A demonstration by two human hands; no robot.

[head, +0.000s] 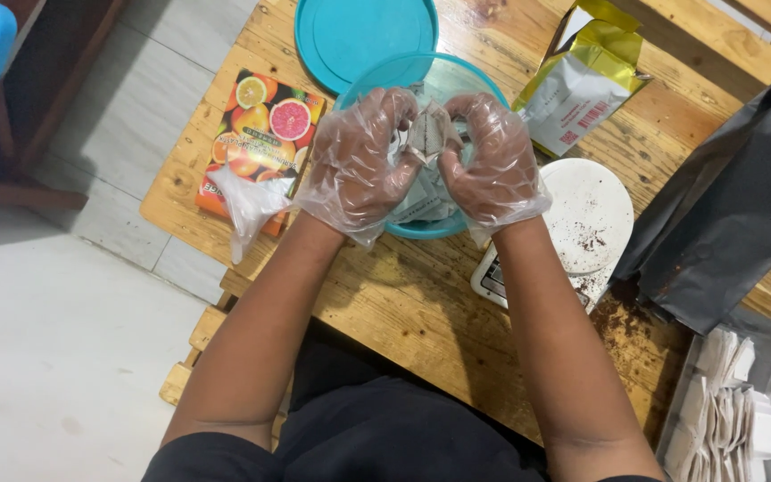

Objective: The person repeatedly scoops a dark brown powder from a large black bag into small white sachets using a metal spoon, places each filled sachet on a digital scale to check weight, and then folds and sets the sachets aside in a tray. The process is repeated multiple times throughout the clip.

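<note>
Above the teal bowl (421, 223), at centre of the head view, a small white sachet (427, 134) is pinched between the fingertips of the gloved left hand (359, 165) and right hand (493, 161). Finished sachets appear collected in the bowl. At 5 o'clock, empty sachets (725, 406) remain in a clear bag, so much work is judged outstanding. At 3 o'clock, a scale (586, 219) carries spilled grounds.

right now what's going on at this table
A person in thin clear plastic gloves holds a small white filter bag between the left hand and right hand, over a teal bowl with more bags inside. The bowl's teal lid lies behind it on the wooden table. A small white scale dusted with dark grounds, a black pouch and a tray of empty bags sit to the right.
</note>
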